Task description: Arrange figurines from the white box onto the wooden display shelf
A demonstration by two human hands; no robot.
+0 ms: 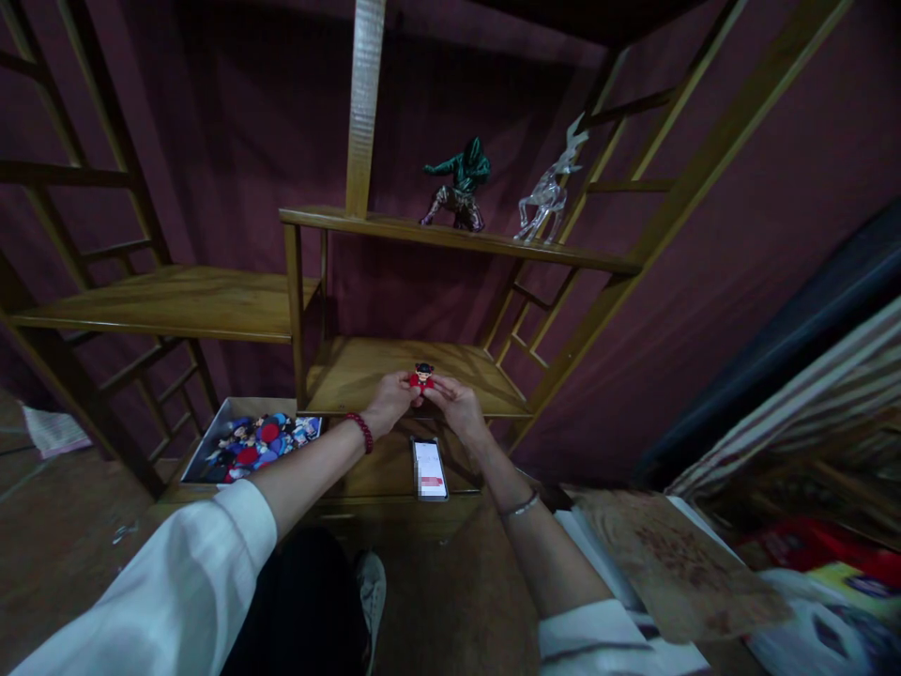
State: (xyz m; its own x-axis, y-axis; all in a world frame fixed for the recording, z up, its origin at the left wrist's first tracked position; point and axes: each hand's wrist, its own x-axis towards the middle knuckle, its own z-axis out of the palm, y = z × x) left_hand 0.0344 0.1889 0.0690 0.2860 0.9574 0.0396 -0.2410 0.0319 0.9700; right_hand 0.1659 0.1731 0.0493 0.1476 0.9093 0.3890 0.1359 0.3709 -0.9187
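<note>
The left hand [394, 399] and right hand [456, 407], fingers curled nearly closed, together pinch 1 small red figurine [422, 377] at the lower shelf [352, 361]; whether it touches the surface I cannot tell. Below lies 1 lit phone [429, 462], and to its left 1 box [243, 407] of jumbled small figures [264, 443], too many to count. On the upper shelf [394, 229] stand 1 green hooded statuette [465, 178] and 1 clear deer [545, 197].
</note>
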